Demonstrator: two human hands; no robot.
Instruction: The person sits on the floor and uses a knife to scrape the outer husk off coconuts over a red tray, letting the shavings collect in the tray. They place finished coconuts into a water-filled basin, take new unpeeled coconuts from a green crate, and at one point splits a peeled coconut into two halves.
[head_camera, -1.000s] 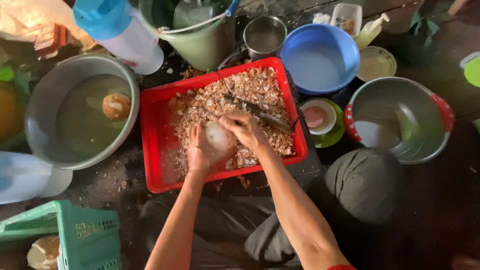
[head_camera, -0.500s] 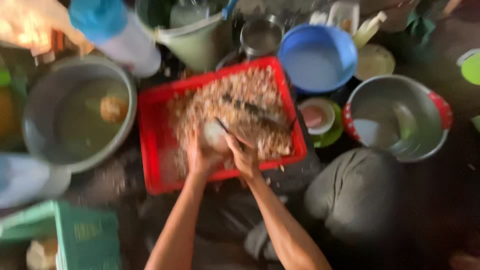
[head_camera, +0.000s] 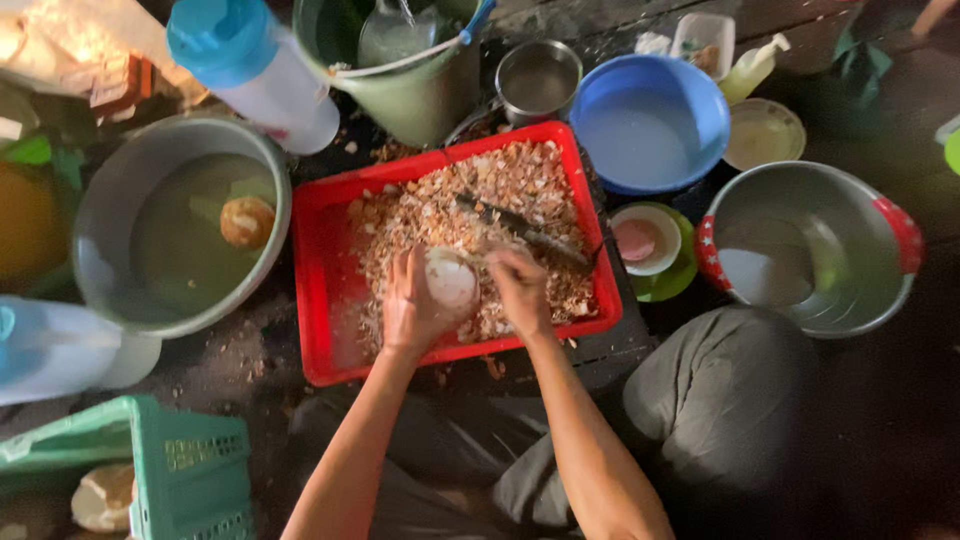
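Centre frame: left hand (head_camera: 412, 305) cups a white peeled coconut (head_camera: 451, 280), fingers curled around it, above the red tray (head_camera: 330, 290) of shavings. Right hand (head_camera: 520, 290) grips a tool, fingers closed. Blue-capped white bottle (head_camera: 255, 70) upper left.

Red tray (head_camera: 330, 300) under the grip was glossy plastic; basin (head_camera: 120, 290) left of it, dull grey metal; shavings (head_camera: 500, 190) looked rough.

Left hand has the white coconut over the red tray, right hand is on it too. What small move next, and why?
Probably turn the peeled coconut a little in the left hand, over the red tray. The right hand works one side only, and shavings already pile below.
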